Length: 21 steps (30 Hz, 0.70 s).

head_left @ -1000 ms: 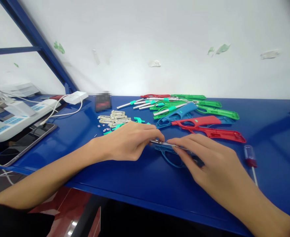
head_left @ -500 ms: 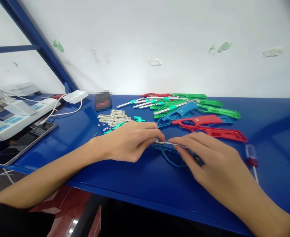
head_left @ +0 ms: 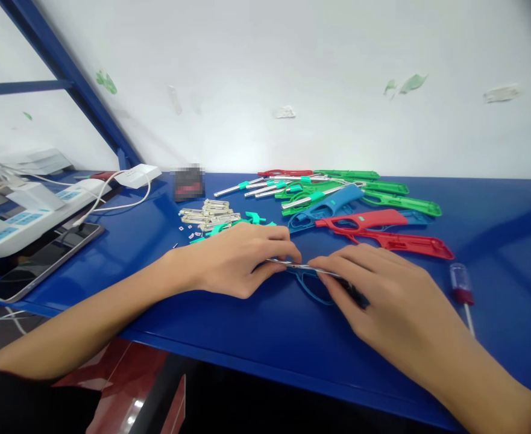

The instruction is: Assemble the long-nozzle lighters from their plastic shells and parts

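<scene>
My left hand (head_left: 242, 259) is closed in a pinch on a thin silvery metal rod (head_left: 304, 266), whose left end shows between thumb and fingers. My right hand (head_left: 383, 289) pinches the same rod farther right. Below it lies a blue plastic lighter casing half (head_left: 313, 290) with a trigger-guard loop, partly covered by my right hand. A dark piece under my right fingers is too hidden to name. Beyond my left hand are teal plastic parts (head_left: 255, 217) and a pile of clear lighter tanks (head_left: 215, 211).
Metal lighter tubes (head_left: 272, 191) with teal ends lie behind, among red (head_left: 410, 243), green (head_left: 401, 204) and blue (head_left: 337, 202) casing halves. At right is a screwdriver (head_left: 461, 283). To the left are a phone (head_left: 43, 265) and a power strip (head_left: 43, 211) with cables.
The metal rod has shifted, so more of it shows across the left fingers. Both hands have stayed almost in place, and less of the blue casing's loop is visible.
</scene>
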Available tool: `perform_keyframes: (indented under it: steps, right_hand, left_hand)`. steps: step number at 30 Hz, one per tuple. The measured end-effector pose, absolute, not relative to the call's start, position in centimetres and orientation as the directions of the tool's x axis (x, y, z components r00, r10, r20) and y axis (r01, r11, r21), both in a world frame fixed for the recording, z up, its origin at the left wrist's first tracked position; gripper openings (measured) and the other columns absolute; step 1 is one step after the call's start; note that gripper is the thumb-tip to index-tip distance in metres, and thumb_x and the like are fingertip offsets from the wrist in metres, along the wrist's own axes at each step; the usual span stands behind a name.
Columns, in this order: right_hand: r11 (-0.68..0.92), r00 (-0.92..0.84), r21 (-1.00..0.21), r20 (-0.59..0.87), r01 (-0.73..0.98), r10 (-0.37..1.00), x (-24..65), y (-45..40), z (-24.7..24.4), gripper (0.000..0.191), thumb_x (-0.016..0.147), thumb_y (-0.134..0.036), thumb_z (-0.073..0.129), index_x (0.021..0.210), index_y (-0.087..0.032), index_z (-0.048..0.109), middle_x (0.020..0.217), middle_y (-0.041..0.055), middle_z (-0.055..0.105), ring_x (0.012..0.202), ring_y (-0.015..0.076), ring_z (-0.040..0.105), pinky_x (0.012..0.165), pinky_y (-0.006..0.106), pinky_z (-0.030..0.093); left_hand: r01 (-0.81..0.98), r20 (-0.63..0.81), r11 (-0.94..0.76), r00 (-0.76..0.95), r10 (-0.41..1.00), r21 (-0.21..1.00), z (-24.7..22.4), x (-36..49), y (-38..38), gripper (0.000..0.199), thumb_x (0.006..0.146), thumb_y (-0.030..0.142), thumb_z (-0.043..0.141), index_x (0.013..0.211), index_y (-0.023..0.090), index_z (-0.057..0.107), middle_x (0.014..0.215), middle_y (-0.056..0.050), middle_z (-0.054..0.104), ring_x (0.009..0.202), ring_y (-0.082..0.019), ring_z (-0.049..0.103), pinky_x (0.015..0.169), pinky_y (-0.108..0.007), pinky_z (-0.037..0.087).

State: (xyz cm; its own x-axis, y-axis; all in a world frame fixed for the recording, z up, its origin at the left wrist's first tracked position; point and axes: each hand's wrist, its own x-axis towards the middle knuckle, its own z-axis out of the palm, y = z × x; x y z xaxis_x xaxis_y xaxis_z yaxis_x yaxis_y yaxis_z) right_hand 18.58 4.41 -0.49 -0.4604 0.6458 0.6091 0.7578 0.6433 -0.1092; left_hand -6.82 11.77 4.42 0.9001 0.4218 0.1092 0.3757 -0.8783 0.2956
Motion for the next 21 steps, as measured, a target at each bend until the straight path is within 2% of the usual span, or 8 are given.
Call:
perform_keyframes:
  steps: [6, 12, 21]
  right_hand:
    - [0.643, -0.470, -0.120, 0.583, 0.757, 0.663, 18.68, 4.39, -0.66, 0.017, 0.106, -0.016, 0.060, 0.114, -0.025, 0.072, 0.104, -0.0002, 0.077, 0.089, 0.0217, 0.072, 0.081, 0.039, 0.048]
    - [0.639, -0.468, -0.126, 0.576, 0.759, 0.670, 18.71, 4.38, -0.71, 0.018, 0.106, -0.016, 0.060, 0.114, -0.026, 0.073, 0.105, -0.0006, 0.077, 0.090, 0.0214, 0.072, 0.081, 0.039, 0.048]
    - [0.629, -0.462, -0.137, 0.563, 0.766, 0.685, 18.70, 4.36, -0.74, 0.018, 0.107, -0.018, 0.059, 0.115, -0.025, 0.074, 0.107, -0.0001, 0.077, 0.092, 0.0215, 0.072, 0.080, 0.038, 0.048]
  left_hand:
    - [0.380, 0.091, -0.889, 0.906, 0.414, 0.257, 4.60, -6.87, 11.83, 0.024, 0.108, 0.018, 0.053, 0.121, 0.019, 0.073, 0.107, -0.006, 0.071, 0.087, -0.019, 0.069, 0.077, -0.030, 0.052]
    - [0.349, 0.149, -0.894, 0.904, 0.400, 0.280, 4.63, -7.01, 11.93, 0.020, 0.105, 0.015, 0.058, 0.112, 0.017, 0.077, 0.098, -0.005, 0.073, 0.082, -0.017, 0.068, 0.071, -0.027, 0.050]
    - [0.329, 0.185, -0.917, 0.909, 0.372, 0.226, 4.17, -7.02, 12.00, 0.028, 0.107, 0.016, 0.054, 0.115, 0.016, 0.080, 0.100, -0.007, 0.074, 0.080, -0.018, 0.070, 0.069, -0.030, 0.051]
